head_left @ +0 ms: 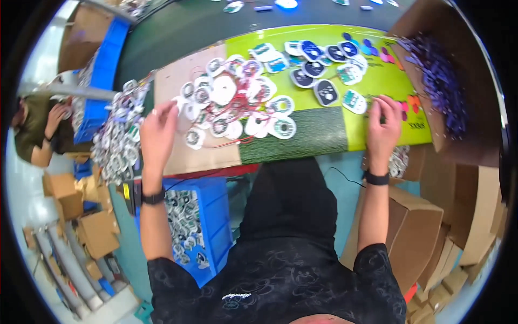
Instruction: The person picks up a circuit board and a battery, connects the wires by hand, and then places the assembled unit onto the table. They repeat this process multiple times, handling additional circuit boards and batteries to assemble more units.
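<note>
Holding L hand (pixel 157 129) at L edge of a heap of round white wired discs (pixel 224 90), w/ fingers bent & nearly together by a white disc; can't tell if gripping it. Holding R hand (pixel 384 128) just R of a green-&-white circuit board (pixel 354 101), w/ fingers curled, narrow gap; can't tell whether touching or gripping anything. On tabletop (pixel 321 129), L to center: wired discs, overlapping, red wires (pixel 245 102) tangled among them. Farther & R, on lime-green part: dark-faced discs (pixel 325 92) nr the board, some overlapping. At far R: cardboard box (pixel 485 108) w/ purple strips (pixel 440 81). L of tabletop: another heap of discs & wires (pixel 116 151). Below near edge, L: blue bin (pixel 216 208), w/ more boards (pixel 184 213) inside. Far L: co-worker (pixel 32 129) nr a long blue tray (pixel 110 51).
</note>
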Tool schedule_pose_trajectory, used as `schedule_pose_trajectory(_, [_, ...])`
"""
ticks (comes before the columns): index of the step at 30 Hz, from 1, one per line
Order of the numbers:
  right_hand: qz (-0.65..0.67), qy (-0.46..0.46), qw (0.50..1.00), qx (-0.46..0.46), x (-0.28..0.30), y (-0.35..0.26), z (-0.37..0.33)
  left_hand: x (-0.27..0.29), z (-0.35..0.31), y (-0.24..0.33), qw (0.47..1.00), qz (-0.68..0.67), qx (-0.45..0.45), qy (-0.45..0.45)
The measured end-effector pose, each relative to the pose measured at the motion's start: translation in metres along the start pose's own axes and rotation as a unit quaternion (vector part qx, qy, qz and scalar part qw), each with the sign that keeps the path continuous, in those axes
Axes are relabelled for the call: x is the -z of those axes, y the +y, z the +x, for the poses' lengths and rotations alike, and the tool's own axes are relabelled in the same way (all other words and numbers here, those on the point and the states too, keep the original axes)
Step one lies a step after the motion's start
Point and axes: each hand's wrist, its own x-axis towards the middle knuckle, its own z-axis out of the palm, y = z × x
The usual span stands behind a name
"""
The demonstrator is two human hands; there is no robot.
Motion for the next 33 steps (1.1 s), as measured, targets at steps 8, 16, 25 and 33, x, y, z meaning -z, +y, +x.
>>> schedule_pose_trajectory(8, [0.019, -0.015, 0.999, -0.046, 0.004, -0.008, 0.002, -0.128, -0.053, 0.135, 0.946, -0.084, -0.313, -0.017])
schedule_pose_trajectory(16, [0.005, -0.015, 0.999, -0.049, 0.0, -0.009, 0.0, -0.195, -0.016, 0.162, 0.939, 0.033, -0.341, -0.019])
schedule_pose_trajectory(25, [0.024, -0.02, 0.998, -0.062, 0.0, -0.003, 0.0, -0.121, -0.047, 0.131, 0.58, -0.757, 0.106, -0.281])
schedule_pose_trajectory(33, [0.171, -0.022, 0.974, -0.148, 0.002, 0.002, -0.002, -0.1, -0.121, 0.081, 0.692, -0.651, 0.139, -0.278])
